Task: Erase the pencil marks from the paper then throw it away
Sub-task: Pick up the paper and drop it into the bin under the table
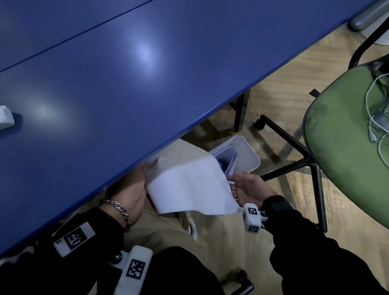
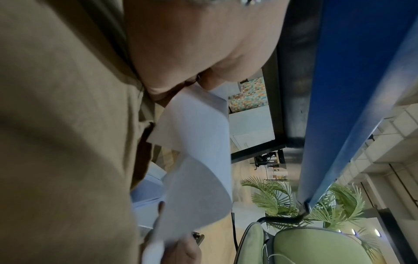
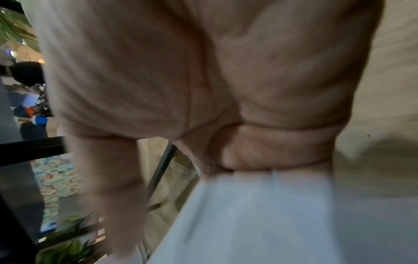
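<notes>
A white sheet of paper [image 1: 187, 186] is held curved between both hands, below the blue table's front edge and over my lap. My left hand [image 1: 141, 185] grips its left edge, and in the left wrist view the fingers [image 2: 199, 82] pinch the paper [image 2: 199, 142]. My right hand [image 1: 243, 186] pinches the right edge, and its curled fingers [image 3: 260, 146] close over the paper [image 3: 260, 214]. A white waste bin [image 1: 248, 153] stands on the floor just beyond the sheet, with paper inside it. A white eraser [image 1: 0, 118] lies on the table at far left.
The blue table [image 1: 125, 78] overhangs the left hand. A green chair [image 1: 343, 141] with white cables [image 1: 380, 114] on its seat stands to the right, its black legs close beside the bin. The floor is wooden.
</notes>
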The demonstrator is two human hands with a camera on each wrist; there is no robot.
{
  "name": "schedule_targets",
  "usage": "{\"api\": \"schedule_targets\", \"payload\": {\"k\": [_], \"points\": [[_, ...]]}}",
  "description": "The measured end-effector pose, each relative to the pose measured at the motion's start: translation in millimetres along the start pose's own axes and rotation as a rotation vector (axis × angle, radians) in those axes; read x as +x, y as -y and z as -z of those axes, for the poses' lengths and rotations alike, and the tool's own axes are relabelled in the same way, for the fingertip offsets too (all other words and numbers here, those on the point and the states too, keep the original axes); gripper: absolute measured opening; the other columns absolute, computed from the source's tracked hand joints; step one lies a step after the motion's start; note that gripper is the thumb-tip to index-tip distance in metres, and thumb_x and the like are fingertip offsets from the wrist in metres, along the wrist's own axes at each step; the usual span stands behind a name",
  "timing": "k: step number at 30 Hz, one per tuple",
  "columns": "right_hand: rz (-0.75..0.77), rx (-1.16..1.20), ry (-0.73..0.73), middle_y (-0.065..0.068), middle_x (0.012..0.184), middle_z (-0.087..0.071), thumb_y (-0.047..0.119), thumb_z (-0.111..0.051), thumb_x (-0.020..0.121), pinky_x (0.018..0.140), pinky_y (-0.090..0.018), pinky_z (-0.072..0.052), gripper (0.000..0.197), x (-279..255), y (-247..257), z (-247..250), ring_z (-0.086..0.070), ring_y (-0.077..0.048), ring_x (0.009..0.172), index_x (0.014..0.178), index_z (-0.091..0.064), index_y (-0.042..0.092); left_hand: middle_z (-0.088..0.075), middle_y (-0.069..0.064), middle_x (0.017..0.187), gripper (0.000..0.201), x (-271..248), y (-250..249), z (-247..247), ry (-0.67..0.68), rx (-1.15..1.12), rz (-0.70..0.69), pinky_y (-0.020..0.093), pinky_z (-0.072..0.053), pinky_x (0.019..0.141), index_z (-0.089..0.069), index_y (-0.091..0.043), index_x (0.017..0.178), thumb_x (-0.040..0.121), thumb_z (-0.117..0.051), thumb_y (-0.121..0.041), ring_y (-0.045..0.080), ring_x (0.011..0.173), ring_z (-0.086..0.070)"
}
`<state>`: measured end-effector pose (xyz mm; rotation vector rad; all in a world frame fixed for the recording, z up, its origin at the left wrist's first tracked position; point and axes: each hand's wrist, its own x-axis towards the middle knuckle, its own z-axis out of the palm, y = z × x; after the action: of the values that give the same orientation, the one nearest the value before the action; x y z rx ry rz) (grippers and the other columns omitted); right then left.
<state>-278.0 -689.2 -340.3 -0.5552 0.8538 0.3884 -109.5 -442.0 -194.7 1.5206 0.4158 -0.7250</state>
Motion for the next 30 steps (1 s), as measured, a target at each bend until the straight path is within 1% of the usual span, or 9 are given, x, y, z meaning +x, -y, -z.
{"api": "schedule_targets", "payload": {"k": [3, 11, 15, 18, 20, 23, 25, 27, 30], "points": [[0.081, -0.149, 0.040, -0.026, 0.129, -0.063, 0.015, -0.065, 0.095, 0.100, -0.046, -0.051, 0.051, -1.2, 4.3, 0.7, -0.067, -0.036, 0.107, 0.140, -0.051, -0.006, -0.079, -0.001, 0.086, 0.028, -2.0, -1.6, 2.6, 0.014, 0.010, 0.005, 0.027, -0.056, 0.067, -0.080, -0.016, 0.080, 0.100, -0.060, -0.016, 0.012, 0.070, -0.072], [0.181, -0.557, -0.157, -0.013, 0.112, -0.074, 0.019, -0.059, 0.101, 0.087, -0.040, -0.056, 0.022, 16.1, 37.0, 5.4, -0.072, -0.029, 0.099, 0.118, -0.067, 0.009, -0.078, 0.010, 0.112, 0.010, 2.8, -2.9, 13.0, 0.101, 0.224, -0.010, 0.048, -0.051, 0.106, -0.074, -0.013, 0.101, 0.091, -0.075, -0.017, 0.030, 0.106, -0.072], [0.223, -0.991, -0.498, -0.005, 0.088, -0.066, 0.025, -0.062, 0.095, 0.074, -0.032, -0.044, 0.014, 31.9, 51.0, 11.0, -0.062, -0.026, 0.086, 0.083, -0.063, 0.018, -0.074, 0.016, 0.116, 0.023, 9.4, 5.1, 8.5, 0.169, 0.460, 0.029, 0.041, -0.066, 0.072, -0.065, -0.004, 0.122, 0.100, -0.063, -0.010, 0.028, 0.093, -0.075], [0.480, -1.320, -0.782, 0.005, 0.109, -0.065, 0.027, -0.056, 0.092, 0.083, -0.027, -0.040, 0.021, 28.6, 59.3, -18.8, -0.061, -0.019, 0.100, 0.113, -0.062, 0.029, -0.073, 0.016, 0.105, 0.018, 13.2, 9.7, 0.1, 0.239, 0.524, 0.194, 0.027, -0.064, 0.062, -0.060, -0.002, 0.120, 0.108, -0.048, -0.008, 0.024, 0.078, -0.073], [0.771, -1.306, -0.658, 0.001, 0.126, -0.061, 0.034, -0.052, 0.102, 0.088, -0.025, -0.037, 0.034, 14.4, 47.5, -65.3, -0.058, -0.018, 0.112, 0.134, -0.052, 0.022, -0.072, 0.015, 0.095, 0.015, 15.4, 9.5, -3.0, 0.247, 0.536, 0.231, 0.024, -0.061, 0.061, -0.060, -0.005, 0.115, 0.108, -0.048, -0.011, 0.020, 0.068, -0.070], [0.975, -1.254, -0.072, 0.012, 0.157, -0.032, 0.030, -0.041, 0.108, 0.117, -0.017, -0.020, 0.052, -6.8, 6.3, -121.6, -0.027, -0.002, 0.145, 0.157, -0.026, 0.027, -0.069, 0.010, 0.081, 0.013, 15.4, 9.1, -9.7, 0.261, 0.518, 0.229, 0.023, -0.059, 0.054, -0.061, -0.009, 0.104, 0.107, -0.049, -0.010, 0.011, 0.052, -0.068], [0.887, -1.567, 0.018, 0.015, 0.168, -0.006, 0.041, -0.029, 0.109, 0.125, -0.043, 0.001, 0.055, 6.7, -15.6, -107.4, -0.002, -0.009, 0.155, 0.158, -0.005, 0.044, -0.070, 0.010, 0.083, 0.014, 13.7, 9.1, -12.8, 0.250, 0.507, 0.212, 0.024, -0.059, 0.054, -0.063, -0.010, 0.104, 0.105, -0.049, -0.009, 0.011, 0.054, -0.068], [0.573, -1.981, -0.328, 0.009, 0.169, 0.004, 0.055, -0.021, 0.105, 0.115, -0.070, 0.008, 0.056, 35.6, -15.5, -59.0, 0.011, -0.028, 0.155, 0.156, 0.000, 0.051, -0.067, 0.013, 0.090, 0.013, 11.3, 7.6, -11.1, 0.231, 0.484, 0.194, 0.029, -0.062, 0.061, -0.063, -0.007, 0.106, 0.104, -0.051, -0.009, 0.012, 0.051, -0.068], [0.216, -2.028, -0.792, -0.007, 0.168, -0.005, 0.047, -0.035, 0.100, 0.113, -0.075, 0.005, 0.056, 50.8, 6.3, -12.6, -0.001, -0.037, 0.154, 0.154, -0.022, 0.041, -0.069, 0.016, 0.096, 0.016, 4.5, 3.7, -5.2, 0.254, 0.480, 0.135, 0.049, -0.062, 0.082, -0.068, -0.005, 0.102, 0.100, -0.052, -0.005, 0.020, 0.068, -0.070]]}}
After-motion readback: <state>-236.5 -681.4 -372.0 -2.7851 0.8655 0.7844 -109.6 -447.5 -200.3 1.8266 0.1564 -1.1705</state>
